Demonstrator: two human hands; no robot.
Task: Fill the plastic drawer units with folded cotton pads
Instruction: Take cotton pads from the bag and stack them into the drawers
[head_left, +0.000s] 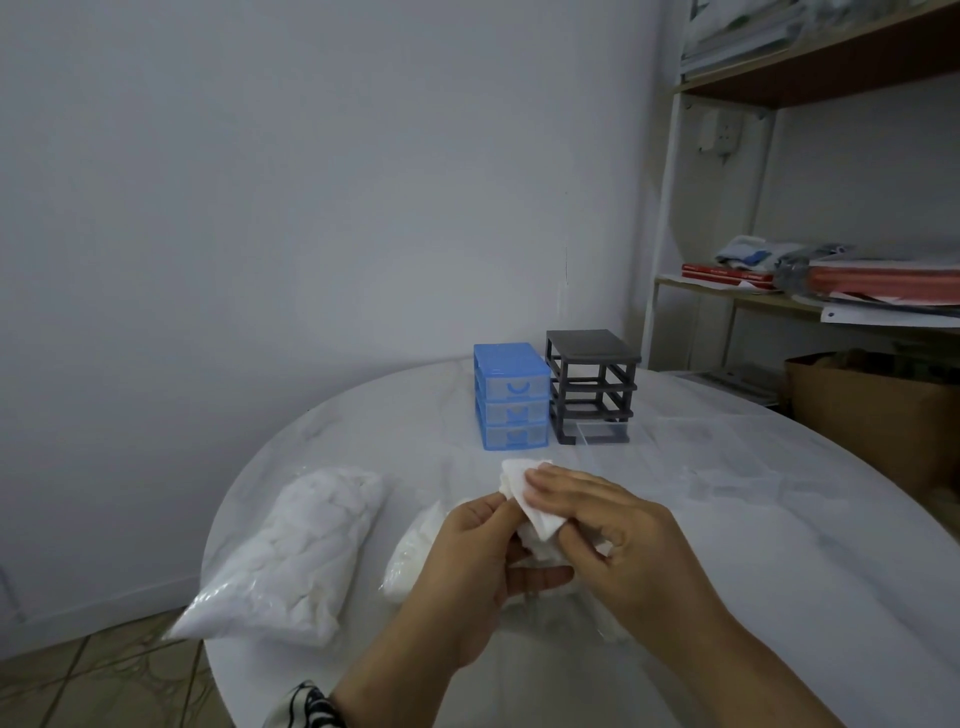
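Both hands hold a white cotton pad (524, 491) above the round white table (779, 545). My left hand (467, 566) pinches it from below and my right hand (608, 525) grips it from above, folding it. A blue drawer unit (511, 396) with three shut drawers stands at the far side. Right of it is a dark grey frame (592, 387) with its drawers out. Clear drawers (675, 434) lie on the table beside the frame. A plastic bag of cotton pads (296, 556) lies at the left, and a second smaller bag (410, 556) sits partly behind my left hand.
A wooden shelf rack (810, 291) with books and papers stands at the right against the wall. A cardboard box (872, 410) sits on the floor behind the table. The table's left edge drops to a tiled floor (104, 680).
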